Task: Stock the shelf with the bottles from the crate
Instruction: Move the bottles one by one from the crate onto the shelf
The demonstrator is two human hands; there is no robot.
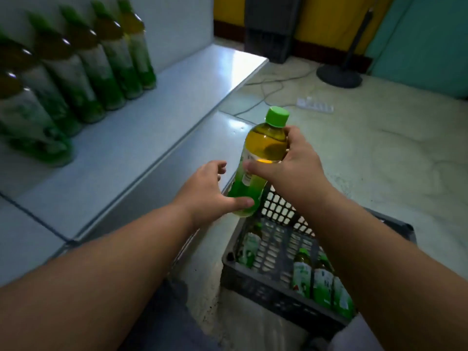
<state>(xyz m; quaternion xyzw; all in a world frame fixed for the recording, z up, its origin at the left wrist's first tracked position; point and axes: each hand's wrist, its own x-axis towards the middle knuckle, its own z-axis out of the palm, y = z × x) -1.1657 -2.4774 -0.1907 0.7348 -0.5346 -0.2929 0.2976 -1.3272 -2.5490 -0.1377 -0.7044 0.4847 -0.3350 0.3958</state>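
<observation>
A green-capped bottle (263, 150) of yellow drink with a green label is held upright above the far end of the dark plastic crate (255, 279). My right hand (291, 158) grips its upper half. My left hand (210, 188) cups its base, thumb pressed on the lower label, fingers spread. Several more bottles (321, 279) lie inside the crate at the lower right. A row of matching bottles (83, 69) stands along the back of the white shelf (141, 127) at the left.
A lower white shelf board (192, 153) runs beside the crate. On the pale floor lie a white power strip (315, 105) with cables and a round fan base (339, 76). A dark appliance (272, 26) stands against the yellow wall.
</observation>
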